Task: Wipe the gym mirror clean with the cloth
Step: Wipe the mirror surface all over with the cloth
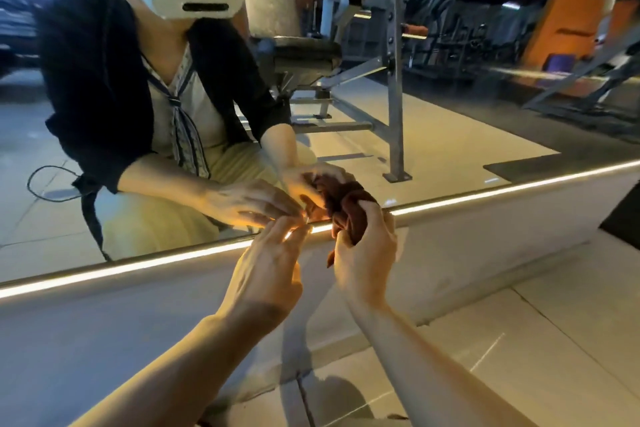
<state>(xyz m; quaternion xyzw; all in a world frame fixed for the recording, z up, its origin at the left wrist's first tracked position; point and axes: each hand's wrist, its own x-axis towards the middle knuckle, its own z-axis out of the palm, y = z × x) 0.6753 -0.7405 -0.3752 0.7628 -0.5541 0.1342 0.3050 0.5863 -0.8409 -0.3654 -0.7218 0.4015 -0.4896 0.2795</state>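
Right hand [363,253] with fingers clamped on the bunched cloth [346,211], just before the mirror [433,107] at its lit lower edge; left hand [266,270] fingers apart, touching the glass. Risk: fingertip smears; bunched cloth wipes poorly.

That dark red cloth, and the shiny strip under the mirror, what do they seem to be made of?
The cloth, bunched in the right hand, looks like soft matte fabric, maybe terry or microfibre: it folds into limp creases and gives no shine. The strip along the mirror edge looks like brushed metal, or possibly a lit trim: a bright, smooth line runs its length.
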